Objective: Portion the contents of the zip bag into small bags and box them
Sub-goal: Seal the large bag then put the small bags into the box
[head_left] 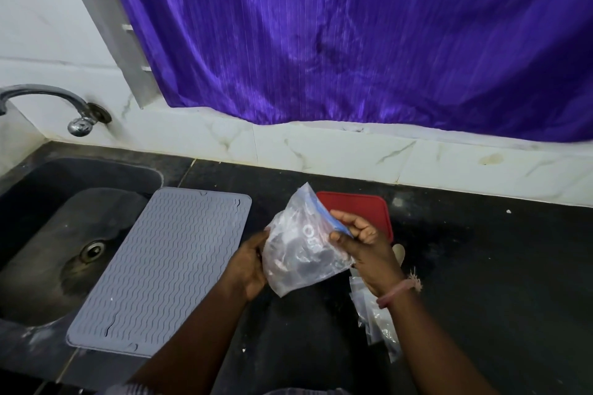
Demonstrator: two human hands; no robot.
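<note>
Zip bag (301, 244) held above the counter (481, 266), both hands (left (248, 266), right (362, 244)) closed on it.

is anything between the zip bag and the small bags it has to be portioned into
Nothing visible. The clear zip bag with the blue seal is held up by the left hand and right hand, and the small clear plastic bags lie on the black counter just below the right wrist.

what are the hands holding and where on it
Both hold the zip bag: the left hand grips its lower left side, and the right hand pinches the blue zip strip at its top right edge.
</note>
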